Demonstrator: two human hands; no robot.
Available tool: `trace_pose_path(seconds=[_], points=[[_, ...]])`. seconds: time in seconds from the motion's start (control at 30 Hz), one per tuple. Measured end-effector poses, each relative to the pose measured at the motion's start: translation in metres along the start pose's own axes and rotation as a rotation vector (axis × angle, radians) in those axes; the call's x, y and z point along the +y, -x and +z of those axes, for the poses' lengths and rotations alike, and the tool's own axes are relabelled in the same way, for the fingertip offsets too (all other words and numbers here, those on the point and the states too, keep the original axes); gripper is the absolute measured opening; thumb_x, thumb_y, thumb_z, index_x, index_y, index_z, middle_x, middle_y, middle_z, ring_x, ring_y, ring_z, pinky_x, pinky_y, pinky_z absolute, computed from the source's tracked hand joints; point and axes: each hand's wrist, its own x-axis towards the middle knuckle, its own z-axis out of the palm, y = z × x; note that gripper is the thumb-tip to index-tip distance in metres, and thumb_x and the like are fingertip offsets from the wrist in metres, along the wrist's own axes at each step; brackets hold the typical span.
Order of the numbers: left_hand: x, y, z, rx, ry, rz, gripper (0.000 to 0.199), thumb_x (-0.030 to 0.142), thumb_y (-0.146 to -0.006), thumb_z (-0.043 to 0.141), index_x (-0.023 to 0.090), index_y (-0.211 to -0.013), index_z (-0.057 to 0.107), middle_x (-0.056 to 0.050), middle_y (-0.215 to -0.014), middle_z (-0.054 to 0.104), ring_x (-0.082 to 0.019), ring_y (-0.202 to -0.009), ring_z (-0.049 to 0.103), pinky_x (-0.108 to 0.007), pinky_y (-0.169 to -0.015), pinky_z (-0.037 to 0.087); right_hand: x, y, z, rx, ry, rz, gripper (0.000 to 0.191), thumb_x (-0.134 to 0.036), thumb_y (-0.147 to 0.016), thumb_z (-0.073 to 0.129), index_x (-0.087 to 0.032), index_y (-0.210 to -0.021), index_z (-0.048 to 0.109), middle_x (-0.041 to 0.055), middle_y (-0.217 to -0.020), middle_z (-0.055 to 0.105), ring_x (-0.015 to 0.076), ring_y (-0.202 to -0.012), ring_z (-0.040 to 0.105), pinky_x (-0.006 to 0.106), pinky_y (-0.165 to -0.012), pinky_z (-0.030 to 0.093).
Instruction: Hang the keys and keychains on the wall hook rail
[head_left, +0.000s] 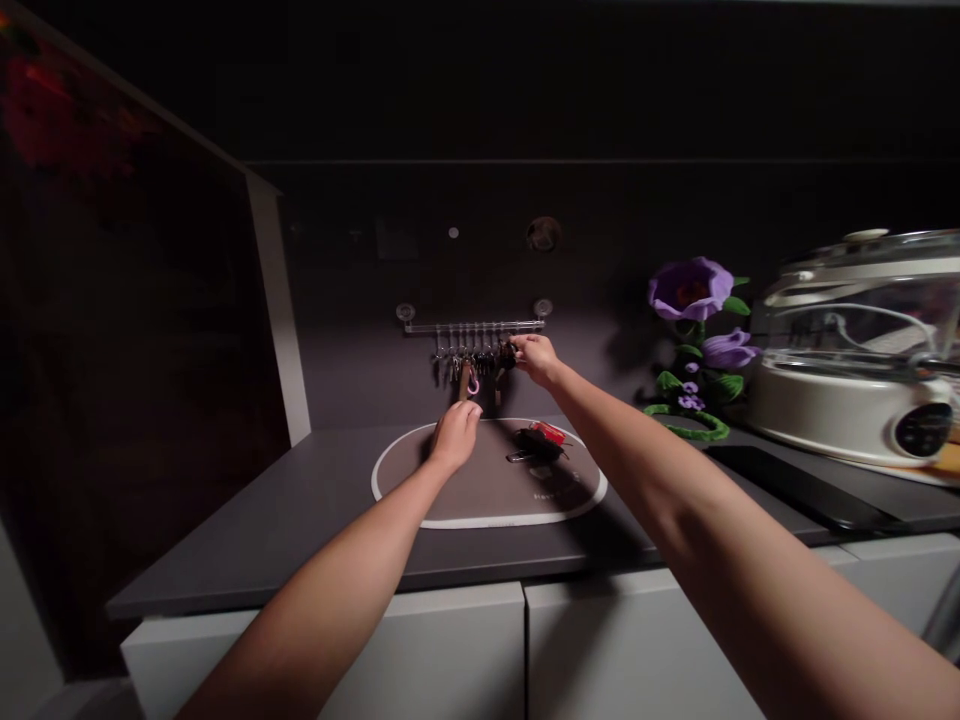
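A clear rail (474,326) with a row of hooks is fixed to the dark wall, and several keys (454,366) hang from it. My right hand (534,356) is at the rail's right end, its fingers closed on a dark key bunch (508,354). Just below the hanging keys, my left hand (457,432) has its fingers closed at the lower end of a brown strap (465,382). Beside that strap hangs a pink ring (473,383). Under the hands, a dark item (538,443) and a red item (548,433) lie on the oval mat (420,470).
Purple artificial flowers (691,290) stand at the right on the grey counter (300,520). Beyond them is a white appliance with a clear cover (832,400). A flat black object (802,488) lies in front of it. A pale wall edge (277,310) rises at the left.
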Motion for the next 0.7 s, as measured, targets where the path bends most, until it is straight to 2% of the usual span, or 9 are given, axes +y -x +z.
trace_pose_path(seconds=[0.37, 0.6, 0.7], points=[[-0.001, -0.001, 0.000, -0.008, 0.000, -0.008, 0.023, 0.023, -0.085, 0.036, 0.018, -0.080, 0.058, -0.007, -0.084, 0.062, -0.018, -0.082, 0.055, -0.031, -0.077, 0.042, 0.010, -0.001, 0.004, 0.040, -0.084, 0.056, 0.004, -0.010, -0.067, 0.052, -0.014, -0.065, 0.053, -0.0037, -0.046, 0.046, 0.0044, -0.039, 0.035, 0.019, -0.043, 0.034], [-0.002, -0.001, 0.000, -0.006, -0.016, -0.006, 0.022, 0.021, -0.085, 0.037, 0.017, -0.080, 0.058, -0.006, -0.083, 0.062, -0.017, -0.081, 0.055, -0.029, -0.076, 0.042, 0.019, -0.002, 0.000, 0.038, -0.082, 0.069, 0.006, -0.010, -0.070, 0.049, -0.013, -0.065, 0.053, -0.0057, -0.042, 0.041, 0.0033, -0.037, 0.031, 0.017, -0.041, 0.032], [-0.002, -0.001, 0.000, -0.010, -0.014, -0.008, 0.021, 0.020, -0.085, 0.038, 0.017, -0.080, 0.058, -0.006, -0.083, 0.062, -0.016, -0.081, 0.055, -0.028, -0.075, 0.042, 0.021, -0.002, -0.001, 0.053, -0.042, 0.067, 0.004, -0.011, -0.071, 0.051, -0.012, -0.069, 0.054, -0.0057, -0.042, 0.041, 0.0035, -0.039, 0.034, 0.017, -0.043, 0.034]])
